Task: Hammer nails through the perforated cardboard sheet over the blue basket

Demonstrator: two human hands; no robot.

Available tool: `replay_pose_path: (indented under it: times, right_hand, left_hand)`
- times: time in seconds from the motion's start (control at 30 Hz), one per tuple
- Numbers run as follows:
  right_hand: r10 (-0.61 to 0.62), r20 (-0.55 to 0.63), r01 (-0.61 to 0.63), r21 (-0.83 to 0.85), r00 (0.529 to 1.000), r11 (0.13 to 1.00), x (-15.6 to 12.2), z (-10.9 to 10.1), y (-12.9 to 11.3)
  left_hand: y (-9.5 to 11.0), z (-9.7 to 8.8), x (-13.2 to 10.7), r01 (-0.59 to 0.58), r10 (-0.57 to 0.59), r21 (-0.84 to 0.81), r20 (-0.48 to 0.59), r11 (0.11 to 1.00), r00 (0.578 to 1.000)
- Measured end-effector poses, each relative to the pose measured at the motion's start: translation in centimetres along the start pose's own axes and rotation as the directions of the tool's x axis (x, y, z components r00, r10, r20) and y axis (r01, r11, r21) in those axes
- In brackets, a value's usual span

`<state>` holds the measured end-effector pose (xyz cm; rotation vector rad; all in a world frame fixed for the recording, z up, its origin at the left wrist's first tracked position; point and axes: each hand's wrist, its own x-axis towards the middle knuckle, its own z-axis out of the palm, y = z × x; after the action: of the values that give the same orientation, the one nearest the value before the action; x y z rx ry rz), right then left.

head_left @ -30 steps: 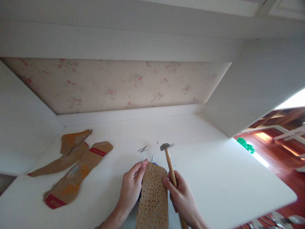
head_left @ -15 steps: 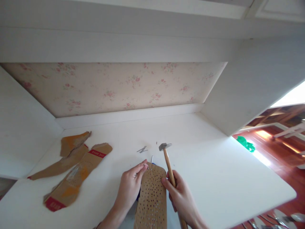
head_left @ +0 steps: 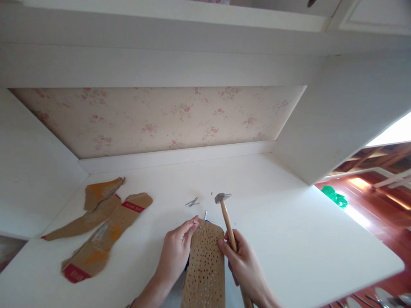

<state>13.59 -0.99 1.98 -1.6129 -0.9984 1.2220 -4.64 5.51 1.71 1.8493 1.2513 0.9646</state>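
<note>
Cardboard strip (head_left: 207,267) at bottom centre of the frame, peppered with small holes, a hand on either side. Whether lying flat or propped: cannot tell. Left hand (head_left: 175,248) in a narrow pinch at the strip's upper left corner, fingertips together on a small greyish object (head_left: 194,222); too small to name surely, perhaps a nail. Right hand (head_left: 242,256) closed round the wooden handle of a hammer (head_left: 227,220), thumb against the strip's right edge. Hammer head up near mid-frame, apart from the cardboard.

Just past the strip's top end, a thin metal rod (head_left: 206,215), mostly hidden. Farther up the worktop (head_left: 295,231), a little loose heap of nails (head_left: 192,202). At left of frame, torn cardboard pieces (head_left: 111,235) with red bands and orange patches, well apart from both hands.

Step in hand, by judgement: fingertip placing and steadying at the corner, not striking. Next move, judging by the pose, calls for a firm pinch, a strip kept from sliding, and fingertips clear of any hammer swing.
</note>
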Motion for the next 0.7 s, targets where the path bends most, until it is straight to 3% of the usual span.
replay_pose_path:
  times: [0.3,0.7]
  right_hand:
    - [0.007,0.016,-0.007,-0.002,1.000,1.000,0.09,-0.12,0.26]
    - [0.001,0.011,-0.001,0.024,1.000,1.000,-0.02,-0.21,0.04]
  left_hand:
    - [-0.12,-0.02,0.08,0.079,-0.079,-0.018,-0.005,0.997,0.997]
    - [-0.84,0.31,-0.09,-0.120,0.122,0.129,-0.006,0.984,0.993]
